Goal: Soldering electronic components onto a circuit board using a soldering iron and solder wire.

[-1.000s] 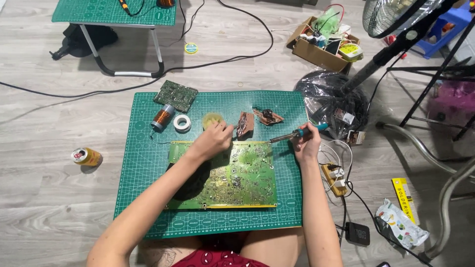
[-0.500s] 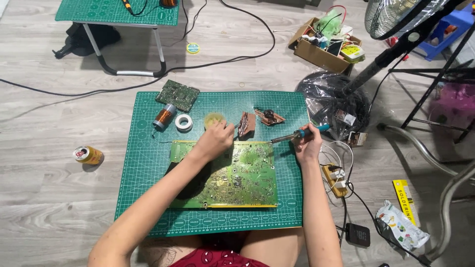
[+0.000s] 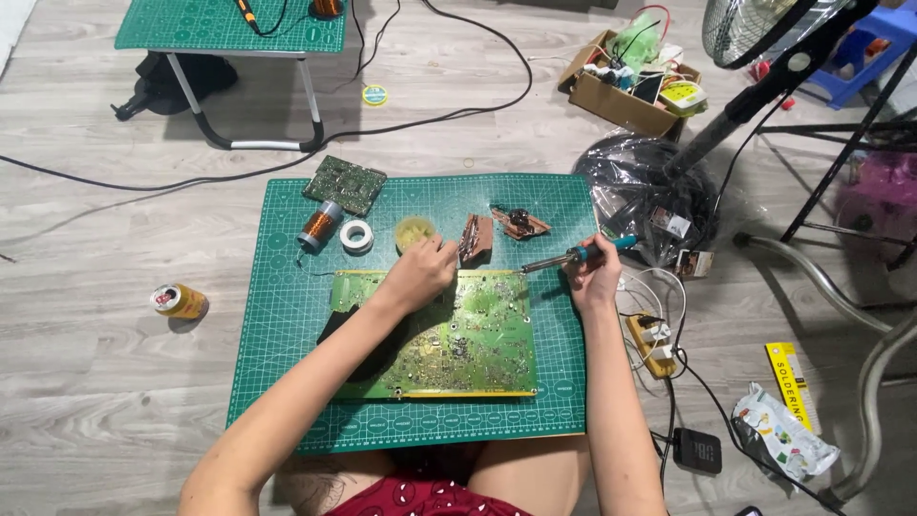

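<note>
Both hands busy: my right hand (image 3: 594, 277) grips the soldering iron (image 3: 571, 257), my left hand (image 3: 420, 272) rests half-curled, empty, on the circuit board's (image 3: 449, 339) far edge.

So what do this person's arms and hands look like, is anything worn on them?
Both arms are bare from shoulder to fingertip: no sleeves, gloves, watch or bracelets show. The left hand and right hand show no rings that I can make out. The only clothing in view is red patterned shorts at the lap.
</note>
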